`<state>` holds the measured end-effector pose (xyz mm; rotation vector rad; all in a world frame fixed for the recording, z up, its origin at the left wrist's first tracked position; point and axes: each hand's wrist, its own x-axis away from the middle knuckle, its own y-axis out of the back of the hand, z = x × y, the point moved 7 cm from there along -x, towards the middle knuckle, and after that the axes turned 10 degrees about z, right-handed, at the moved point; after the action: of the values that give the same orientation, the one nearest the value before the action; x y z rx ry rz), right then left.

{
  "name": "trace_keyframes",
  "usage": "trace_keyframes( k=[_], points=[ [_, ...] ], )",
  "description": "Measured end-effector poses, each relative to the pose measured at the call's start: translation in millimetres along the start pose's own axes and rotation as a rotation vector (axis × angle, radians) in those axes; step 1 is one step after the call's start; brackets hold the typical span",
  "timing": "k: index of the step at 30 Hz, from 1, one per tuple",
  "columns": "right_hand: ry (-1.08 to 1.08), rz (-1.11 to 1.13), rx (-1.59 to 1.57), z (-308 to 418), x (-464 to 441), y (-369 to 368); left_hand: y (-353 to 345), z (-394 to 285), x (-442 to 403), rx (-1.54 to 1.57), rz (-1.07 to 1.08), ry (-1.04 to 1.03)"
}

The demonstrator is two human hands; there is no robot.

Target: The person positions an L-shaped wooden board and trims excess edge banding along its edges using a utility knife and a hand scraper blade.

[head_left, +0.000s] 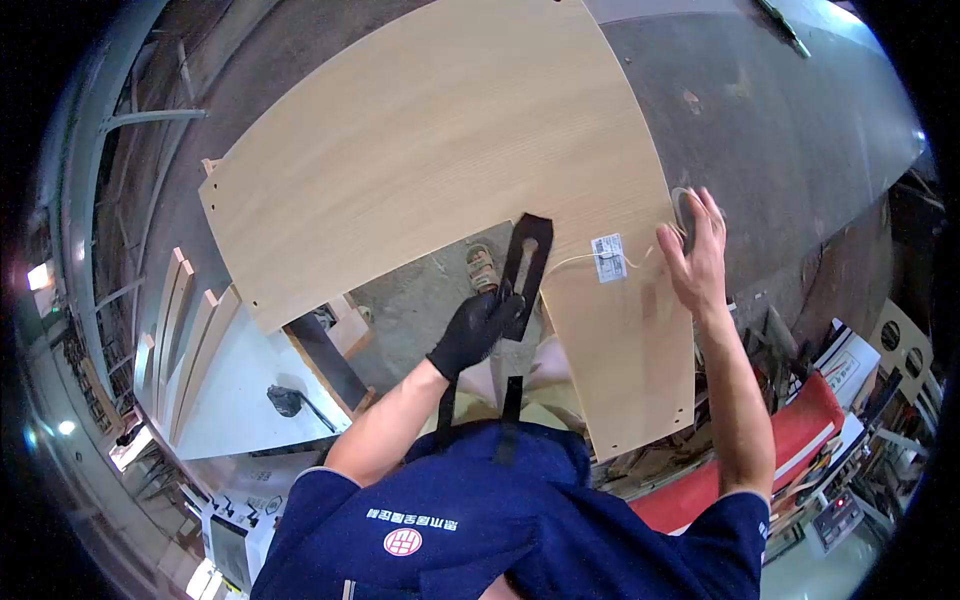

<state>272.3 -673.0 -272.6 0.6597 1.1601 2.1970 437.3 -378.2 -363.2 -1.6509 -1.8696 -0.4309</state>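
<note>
My left hand (478, 326), in a black glove, is closed around the lower end of a long dark slotted tool (536, 236). A pale patch shows in its slot; its exact kind is unclear. The tool is over the inner corner of a large L-shaped pale wood panel (440, 130). At the panel's right edge is my bare right hand (700, 262), its thumb and fingers about a round grey-rimmed thing (684, 212), partly hidden by the hand. A white printed label (608, 258) is on the panel, with a thin curled pale strip (572, 260) across it.
A grey surface (780, 130) extends right of the panel, with a green pen-like tool (785, 28) at its top. At left, several curved wood strips (195, 350) stand by a white board (240, 400) holding a black bundle (284, 400). A red thing (780, 440) and scraps are at lower right.
</note>
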Motion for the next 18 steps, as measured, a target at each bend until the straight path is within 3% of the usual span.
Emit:
trace_keyframes(
  k=[3,5,10,14,18],
  points=[
    [-0.056,-0.035,0.022,-8,45,0,5,-17,-13,0.025,-0.069,-0.04],
    [-0.161,-0.032,-0.014,-15,73,-2,16,-21,-29,0.04,-0.123,0.047],
    [-0.427,0.032,-0.118,-44,132,-21,13,-81,-39,-0.229,-0.147,-0.002],
    [-0.44,0.15,-0.111,-60,171,-28,12,-73,-42,-0.134,-0.143,-0.063],
    [-0.478,0.165,-0.348,-66,179,-34,11,-70,-48,-0.101,-0.115,-0.037]
  ],
)
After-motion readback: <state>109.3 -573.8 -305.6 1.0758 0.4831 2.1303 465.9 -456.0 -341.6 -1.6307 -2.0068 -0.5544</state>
